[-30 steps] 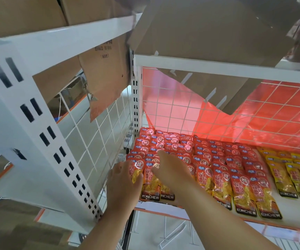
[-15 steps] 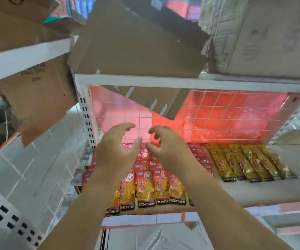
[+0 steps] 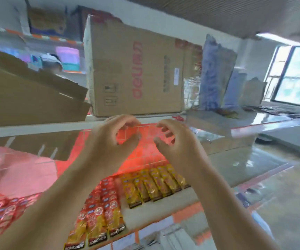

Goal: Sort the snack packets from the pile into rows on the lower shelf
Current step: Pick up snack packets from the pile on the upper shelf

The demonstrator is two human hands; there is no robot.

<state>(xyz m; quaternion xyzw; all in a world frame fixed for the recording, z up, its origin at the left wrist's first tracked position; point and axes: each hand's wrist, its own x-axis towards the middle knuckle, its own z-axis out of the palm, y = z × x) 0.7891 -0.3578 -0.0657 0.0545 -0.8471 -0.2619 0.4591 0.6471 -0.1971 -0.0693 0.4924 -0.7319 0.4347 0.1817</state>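
Head view, tilted and motion-blurred. The left hand and right hand are raised side by side, apart from one another, in front of the white edge of the upper shelf; the fingers of each are loosely curled towards the thumb and grip nothing. Below the forearms, the lower shelf carries red snack packets laid flat in overlapping rows running front to back, the front ones marked KONCHEW. Just beside them, to the right, lie yellow snack packets in similar rows, nearer the red wire-grid back panel. Further red packets show at the far left, behind the left forearm; they may be a loose heap, though blur prevents certainty. On the upper shelf stands a tall cardboard box with red lettering, flanked on the left by flattened cardboard. A window lies at the far right
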